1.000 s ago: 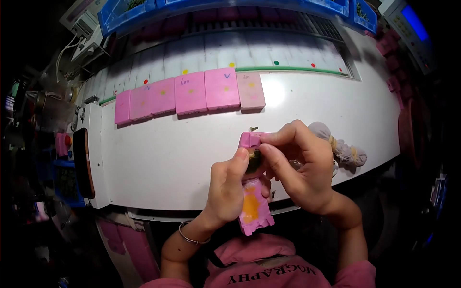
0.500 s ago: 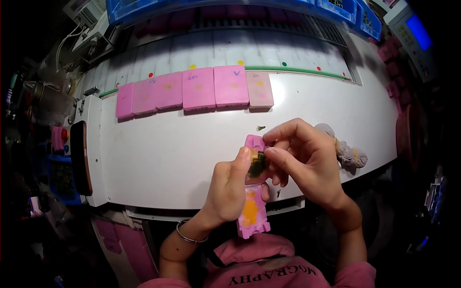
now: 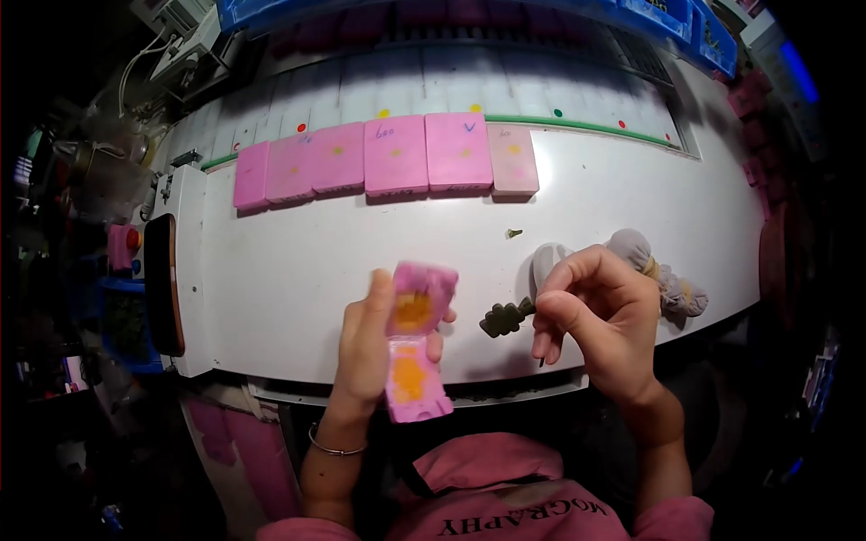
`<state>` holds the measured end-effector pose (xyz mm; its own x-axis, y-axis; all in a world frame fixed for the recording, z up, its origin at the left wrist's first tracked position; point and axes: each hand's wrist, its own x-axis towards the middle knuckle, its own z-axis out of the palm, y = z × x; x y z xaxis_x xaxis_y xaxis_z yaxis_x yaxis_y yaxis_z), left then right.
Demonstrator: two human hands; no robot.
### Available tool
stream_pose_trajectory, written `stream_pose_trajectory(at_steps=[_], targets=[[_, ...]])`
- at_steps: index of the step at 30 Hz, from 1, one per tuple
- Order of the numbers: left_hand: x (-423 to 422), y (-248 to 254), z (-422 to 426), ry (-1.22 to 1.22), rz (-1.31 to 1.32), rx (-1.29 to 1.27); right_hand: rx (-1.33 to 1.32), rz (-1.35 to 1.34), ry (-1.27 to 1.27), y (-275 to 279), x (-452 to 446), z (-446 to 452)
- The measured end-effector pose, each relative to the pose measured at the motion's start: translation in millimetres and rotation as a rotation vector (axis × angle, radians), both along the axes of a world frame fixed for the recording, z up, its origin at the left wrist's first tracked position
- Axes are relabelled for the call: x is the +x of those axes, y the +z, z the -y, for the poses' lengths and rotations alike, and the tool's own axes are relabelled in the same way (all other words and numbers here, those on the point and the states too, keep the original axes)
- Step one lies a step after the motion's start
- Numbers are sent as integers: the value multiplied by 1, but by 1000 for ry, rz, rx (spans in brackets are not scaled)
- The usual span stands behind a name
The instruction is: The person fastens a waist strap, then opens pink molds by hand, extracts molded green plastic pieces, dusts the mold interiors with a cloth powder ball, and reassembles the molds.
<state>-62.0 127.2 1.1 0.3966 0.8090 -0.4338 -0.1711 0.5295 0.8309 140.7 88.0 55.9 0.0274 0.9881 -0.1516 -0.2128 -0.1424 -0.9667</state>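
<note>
My left hand [image 3: 363, 338] is closed around a pink rubber mold [image 3: 422, 361] that is folded open into two hinged halves. Orange-yellow patches mark the inner faces of both halves, and the upper one is slightly blurred. To its right, my right hand [image 3: 595, 325] pinches one end of a dark green, lobed wax piece [image 3: 505, 318] between thumb and fingertips. The piece hangs in the air, apart from the mold. A small green scrap [image 3: 514, 233] lies on the white tabletop beyond it.
Several closed pink molds [image 3: 395, 158] stand in a row along the green strip at the back. Grey cloth bundles [image 3: 663, 279] lie to the right of my right hand. A dark phone [image 3: 162, 284] rests at the left, and blue trays [image 3: 487, 11] sit at the far edge.
The dark green wax piece has come out of the mold in my right hand. My left hand has moved left with the open mold, so the two are now apart.
</note>
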Motion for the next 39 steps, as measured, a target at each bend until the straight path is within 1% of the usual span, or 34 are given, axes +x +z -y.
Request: stream_pose_trajectory(at_steps=[1,2,3,5,6,7,8,9,11,12,13,16,18,19,20,21,22,23,25,26,27,28,29,30,31,33,34,35,37,38,39], targets=[[-7,-5,2,-6,63,-3,0,-8,1,-5,-1,1],[-11,-7,3,-77,69,115,6,-37,-31,-12,-4,2],[-8,5,6,-138,32,213,11,-64,-60,-17,-7,3],[4,15,16,-92,59,220,20,-87,-61,-22,-15,8],[8,21,17,-79,82,190,50,-43,-41,-23,-19,10],[12,19,20,-56,43,309,81,2,-24,-25,-21,11],[15,19,20,-36,7,352,136,82,-30,-25,-21,11],[17,20,20,-19,-28,394,134,85,-35,-24,-18,11],[17,23,19,-31,-31,391,399,579,54,-22,-11,11],[17,24,19,-37,-40,391,477,676,35,-23,-10,12],[17,24,18,-39,-38,389,474,678,33,-23,-9,13],[19,26,17,-51,-65,414,645,892,4,-25,-9,15],[23,26,18,-35,-186,583,592,890,27,-20,-7,16],[23,27,18,-38,-184,580,542,888,50,-18,-6,16],[24,26,17,-47,-242,676,539,889,49,-19,-4,16],[25,26,16,-57,-300,775,401,749,73,-21,-2,16],[25,26,16,-63,-298,775,264,607,93,-22,-1,17],[25,26,15,-83,-326,821,261,606,86,-21,1,17],[24,25,12,-111,-352,868,33,454,176,-18,5,17],[22,23,8,-149,-369,981,-96,324,206,-18,6,16],[21,21,5,-187,-386,1096,-97,322,198,-18,9,15],[18,20,1,-194,-383,1098,-242,162,265,-17,12,12],[16,19,-3,-232,-368,1175,-383,0,332,-15,16,8],[15,18,-5,-269,-352,1252,-471,-104,396,-13,21,4],[15,18,-4,-270,-350,1256,-468,-103,393,-12,21,4],[13,18,-1,-227,-371,950,-568,-81,453,-12,22,3],[12,18,-1,-234,-336,864,-535,98,455,-13,21,4],[11,18,-1,-230,-338,870,-529,101,457,-14,19,5],[11,19,-2,-214,-285,703,-166,555,272,-15,13,7],[12,19,-2,-201,-275,684,-159,528,211,-9,11,7],[14,18,-2,-186,-264,671,-140,536,212,-7,10,6]])
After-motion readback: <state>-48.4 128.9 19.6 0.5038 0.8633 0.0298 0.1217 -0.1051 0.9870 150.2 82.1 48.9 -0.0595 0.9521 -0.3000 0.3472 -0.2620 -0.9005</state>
